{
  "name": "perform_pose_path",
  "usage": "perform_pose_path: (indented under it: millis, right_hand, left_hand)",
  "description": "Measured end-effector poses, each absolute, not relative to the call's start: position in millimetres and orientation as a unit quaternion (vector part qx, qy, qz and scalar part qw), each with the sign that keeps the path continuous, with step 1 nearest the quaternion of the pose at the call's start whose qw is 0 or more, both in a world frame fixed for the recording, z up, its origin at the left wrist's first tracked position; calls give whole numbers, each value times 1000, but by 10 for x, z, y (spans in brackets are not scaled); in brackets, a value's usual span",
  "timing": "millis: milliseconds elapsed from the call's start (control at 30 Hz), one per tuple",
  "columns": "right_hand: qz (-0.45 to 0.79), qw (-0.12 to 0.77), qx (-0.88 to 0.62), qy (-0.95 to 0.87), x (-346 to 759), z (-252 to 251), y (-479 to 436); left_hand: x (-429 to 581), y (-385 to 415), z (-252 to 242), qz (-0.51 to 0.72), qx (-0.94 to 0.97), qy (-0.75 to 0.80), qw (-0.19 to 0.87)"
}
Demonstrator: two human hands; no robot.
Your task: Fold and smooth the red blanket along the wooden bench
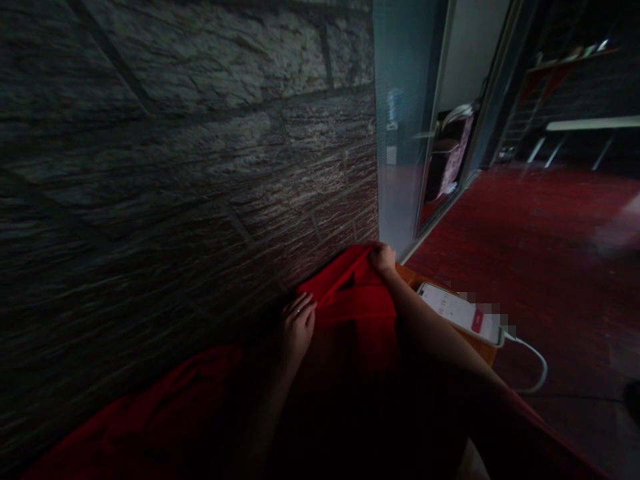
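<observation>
A red cloth (360,303) lies spread beside the stone wall, partly lost in shadow toward the bottom. At its far corner my right hand (383,259) is closed in a fist around the fabric. My left hand (299,325), with a ring on one finger, has its fingers bent over the cloth's left edge, close to the wall. Between the two hands the cloth forms a raised fold. More red fabric (165,400) stretches along the wall at the lower left. Deep shadow hides much of what lies below my hands.
A rough stone-block wall (240,147) rises close on the left. Right of my forearm, a phone (460,313) with a white cable (543,367) rests on a wooden surface (407,273). Beyond are a glass door (405,133), red floor (550,227) and a white bench (590,124).
</observation>
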State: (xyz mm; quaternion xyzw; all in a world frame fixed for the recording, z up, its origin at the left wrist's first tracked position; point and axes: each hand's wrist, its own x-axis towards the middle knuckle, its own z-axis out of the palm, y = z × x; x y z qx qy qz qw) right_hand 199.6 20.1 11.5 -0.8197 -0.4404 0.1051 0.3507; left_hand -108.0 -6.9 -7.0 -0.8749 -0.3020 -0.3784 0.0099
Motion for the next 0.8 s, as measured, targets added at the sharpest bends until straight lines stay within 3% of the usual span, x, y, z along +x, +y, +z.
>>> perform_pose_path:
  millis: [300,533,800]
  right_hand:
    - [145,351,-797,-470,2117,138,214]
    - [199,378,-748,-508,2179,203,208]
    - [190,358,-797,-449,2168,138,235]
  left_hand:
    - [-1069,-38,-53,-451,-785,-416,-86]
    - [-1176,236,-248,-454,-673,-537,-231]
    - [-1124,185,-292,-423,-701,-535,-209]
